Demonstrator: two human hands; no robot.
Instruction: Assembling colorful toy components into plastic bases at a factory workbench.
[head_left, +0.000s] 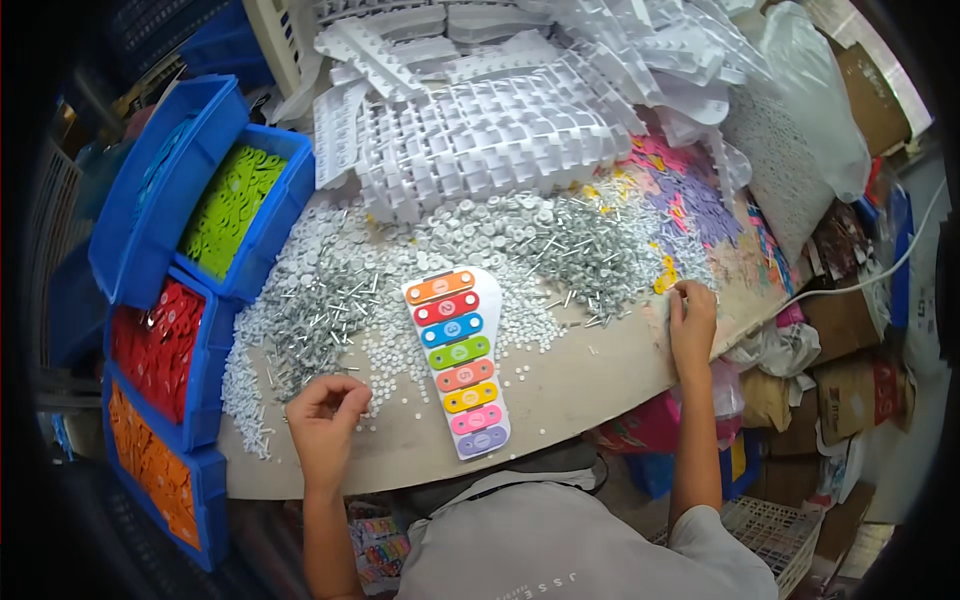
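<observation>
A toy xylophone (459, 364) lies on the table between my hands, with several coloured bars in a row on a white base. White round caps sit at the ends of its orange, red and blue bars; the bars nearer me show bare holes. My left hand (325, 412) is left of it, beside silver pins (318, 335), its thumb and fingers curled together. Whether a small part is between them cannot be seen. My right hand (693, 322) is at the right, fingers bent down and closed near small white parts (682, 262) and yellow pieces (665, 276). Its fingertips' contents are hidden.
Blue bins with green (232, 210), red (160, 345) and orange (152, 465) pieces line the left edge. White xylophone bases (490, 135) are stacked at the back, behind white caps (480, 228). Purple pieces (702, 207) lie at the far right. A white cable (865, 283) hangs beside the table.
</observation>
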